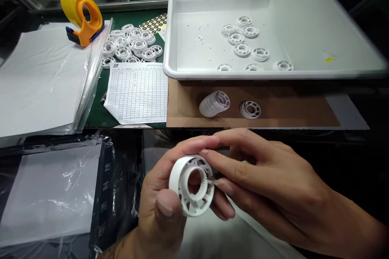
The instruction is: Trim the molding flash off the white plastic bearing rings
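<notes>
One slotted white plastic ring [175,180] seems mid-work, gripped in your left hand [156,220], your right hand [275,178] at its slots, grip unclear, with a white ring stack [208,106] mid-frame and loose white rings [242,54] upper right.

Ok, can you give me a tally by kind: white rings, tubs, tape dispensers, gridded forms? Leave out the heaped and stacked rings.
White rings: 11 (9 in the tub, 1 alone on the cardboard, 1 in the left hand)
Tub: 1
Tape dispenser: 1
Gridded form: 1
Total: 14
</notes>
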{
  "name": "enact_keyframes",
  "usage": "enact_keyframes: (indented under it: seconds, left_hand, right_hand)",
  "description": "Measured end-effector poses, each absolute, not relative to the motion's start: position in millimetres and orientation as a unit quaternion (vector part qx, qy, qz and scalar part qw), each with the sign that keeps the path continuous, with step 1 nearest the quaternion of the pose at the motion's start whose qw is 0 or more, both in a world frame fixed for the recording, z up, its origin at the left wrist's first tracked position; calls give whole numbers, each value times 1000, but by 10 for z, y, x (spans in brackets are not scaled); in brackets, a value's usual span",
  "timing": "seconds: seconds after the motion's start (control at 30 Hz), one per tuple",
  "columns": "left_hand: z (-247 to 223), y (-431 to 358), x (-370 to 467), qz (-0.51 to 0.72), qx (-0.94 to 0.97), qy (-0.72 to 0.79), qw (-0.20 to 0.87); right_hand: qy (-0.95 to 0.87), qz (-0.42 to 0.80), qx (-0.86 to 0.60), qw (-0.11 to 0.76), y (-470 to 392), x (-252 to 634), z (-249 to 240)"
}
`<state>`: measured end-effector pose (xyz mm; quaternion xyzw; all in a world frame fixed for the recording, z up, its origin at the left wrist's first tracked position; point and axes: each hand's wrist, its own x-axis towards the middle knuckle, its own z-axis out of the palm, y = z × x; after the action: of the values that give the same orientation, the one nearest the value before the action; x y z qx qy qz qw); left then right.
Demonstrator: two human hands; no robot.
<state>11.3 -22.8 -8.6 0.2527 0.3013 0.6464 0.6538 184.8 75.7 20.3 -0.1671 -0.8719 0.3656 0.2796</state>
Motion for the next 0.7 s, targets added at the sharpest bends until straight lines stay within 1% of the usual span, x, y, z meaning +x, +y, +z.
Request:
enact_keyframes:
  seconds: [0.23, 0.47, 0.6, 0.7]
  left_hand:
    - [-51, -190, 186, 658, 234, 321, 640]
    - [-124, -177, 153, 657, 213, 322, 648]
    - [-153, -188, 133, 657, 200, 323, 651]
    - [-147, -188, 122, 654, 193, 333, 651]
  right_hand:
    - [-886, 331, -195, 258, 731, 1863, 171]
    - [-869, 407, -166, 226, 810, 1849, 229]
    - [-853, 433, -167, 240, 809, 1830, 190]
    - [-856, 415, -171, 257, 795, 1853, 180]
